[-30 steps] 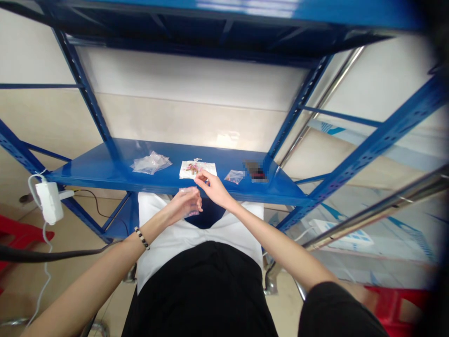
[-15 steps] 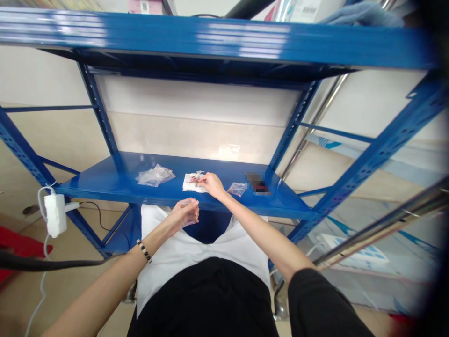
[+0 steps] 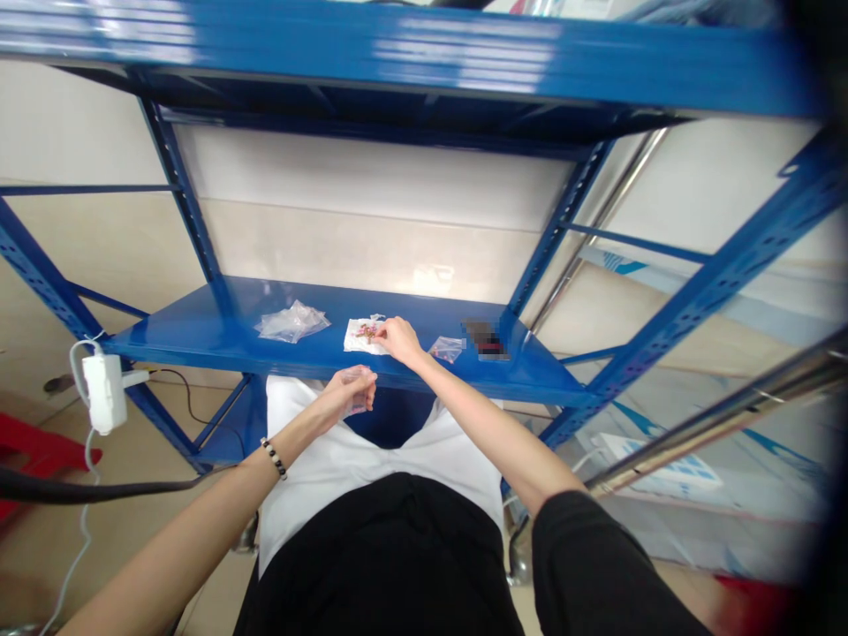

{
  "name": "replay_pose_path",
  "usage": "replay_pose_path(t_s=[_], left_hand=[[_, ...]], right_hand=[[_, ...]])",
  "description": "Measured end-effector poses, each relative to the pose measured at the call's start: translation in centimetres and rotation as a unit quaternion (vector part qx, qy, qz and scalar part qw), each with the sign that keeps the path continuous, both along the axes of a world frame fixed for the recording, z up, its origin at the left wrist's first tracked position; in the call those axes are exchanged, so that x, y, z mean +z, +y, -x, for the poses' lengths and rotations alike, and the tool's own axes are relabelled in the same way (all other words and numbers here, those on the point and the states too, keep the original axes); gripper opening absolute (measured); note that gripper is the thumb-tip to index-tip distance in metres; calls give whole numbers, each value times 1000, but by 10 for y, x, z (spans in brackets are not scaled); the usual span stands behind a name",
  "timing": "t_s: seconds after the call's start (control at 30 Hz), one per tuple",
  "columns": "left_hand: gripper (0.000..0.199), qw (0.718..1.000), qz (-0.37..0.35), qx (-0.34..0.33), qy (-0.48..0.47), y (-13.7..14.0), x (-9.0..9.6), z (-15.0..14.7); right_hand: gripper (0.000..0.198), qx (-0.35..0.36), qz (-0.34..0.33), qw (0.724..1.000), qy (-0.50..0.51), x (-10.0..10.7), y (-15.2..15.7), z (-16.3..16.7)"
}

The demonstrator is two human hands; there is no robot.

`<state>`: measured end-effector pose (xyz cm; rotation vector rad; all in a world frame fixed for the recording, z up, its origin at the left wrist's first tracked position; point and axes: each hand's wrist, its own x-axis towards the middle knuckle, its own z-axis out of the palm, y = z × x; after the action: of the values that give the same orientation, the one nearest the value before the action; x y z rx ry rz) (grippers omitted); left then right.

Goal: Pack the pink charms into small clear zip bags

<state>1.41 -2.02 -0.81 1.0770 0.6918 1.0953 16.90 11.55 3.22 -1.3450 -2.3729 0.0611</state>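
Observation:
My left hand [image 3: 350, 391] is closed around a clear plastic bag [image 3: 358, 405], just in front of the shelf's edge and above my lap. On the blue shelf lies a white sheet [image 3: 355, 343] bearing a small heap of tiny pink and brownish pieces [image 3: 367, 331]. My right hand [image 3: 399, 338] reaches over the sheet's right side, thumb and fingertips pinched together at the heap. Whatever is between those fingertips is too small to make out. Right of this hand lies a clear bag [image 3: 448, 348] with a few small coloured pieces inside.
A pile of clear plastic bags [image 3: 293, 321] lies on the left of the shelf [image 3: 218, 344]. At the right is a dark flat item [image 3: 486, 339], partly blurred out. An upper shelf beam [image 3: 424, 53] crosses above. A white power strip [image 3: 106, 393] hangs at the left post.
The view has tipped slightly, so the shelf sits a little higher in the picture. My right hand stays pinched at the heap, and my left hand still holds the bag.

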Motion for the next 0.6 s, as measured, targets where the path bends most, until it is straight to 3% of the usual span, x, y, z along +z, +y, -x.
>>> replay_pose_path(t_s=[0.17,0.37,0.6], left_hand=[[35,1000,12,-6,-1,1,2,-1],[36,1000,-5,-11,15,3,4,-5],[35,999,29,16,-30,2,0,7]], right_hand=[[13,1,-33,999,-33,3,-3,4],[24,-9,-56,995,-83,8,-8,8],[29,-25,-96,995,11,-1,-9,1]])
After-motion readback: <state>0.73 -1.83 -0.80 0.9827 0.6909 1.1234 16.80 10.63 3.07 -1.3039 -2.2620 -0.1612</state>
